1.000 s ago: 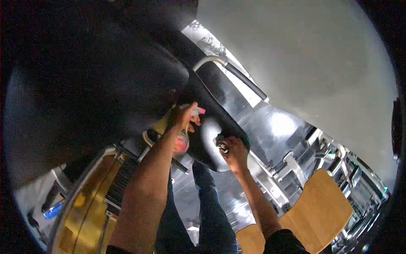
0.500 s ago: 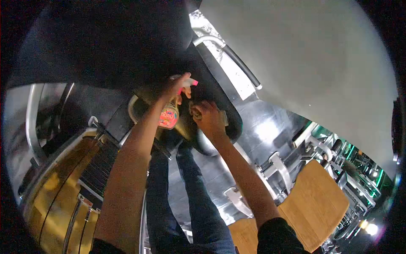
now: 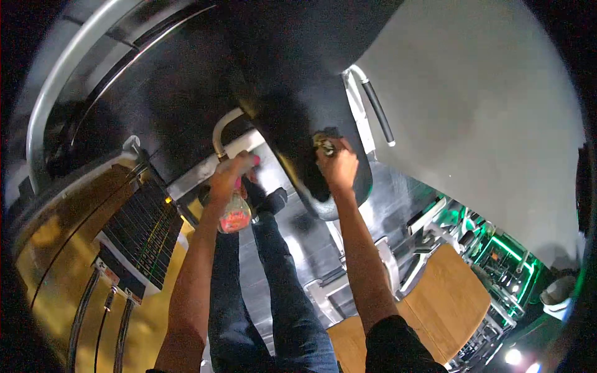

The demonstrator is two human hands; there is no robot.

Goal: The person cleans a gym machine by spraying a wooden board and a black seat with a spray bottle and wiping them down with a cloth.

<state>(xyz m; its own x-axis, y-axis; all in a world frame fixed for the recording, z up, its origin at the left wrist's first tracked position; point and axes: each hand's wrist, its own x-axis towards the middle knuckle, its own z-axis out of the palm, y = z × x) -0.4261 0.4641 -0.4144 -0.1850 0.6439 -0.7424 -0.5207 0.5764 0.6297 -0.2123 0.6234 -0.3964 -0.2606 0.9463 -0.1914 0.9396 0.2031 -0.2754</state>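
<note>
A clear spray bottle [image 3: 236,215] with a pink label and pink nozzle tip hangs upright from my left hand [image 3: 227,178], whose fingers wrap round its neck and trigger. My right hand [image 3: 339,163] is closed on a crumpled cloth [image 3: 325,143], which lies against the surface of the long black padded seat [image 3: 292,118]. The bottle is to the left of the pad, apart from it.
Beside the pad are a black-gripped handle [image 3: 377,112] and a curved metal bar [image 3: 225,127]. A weight stack [image 3: 142,233] stands at the left. Wooden boards [image 3: 444,301] and metal frames lie lower right, below a grey wall [image 3: 479,93].
The view has shifted. My left hand has moved away from the pad with the bottle, down and left. My right hand, with the cloth, sits farther right in view, still at the pad.
</note>
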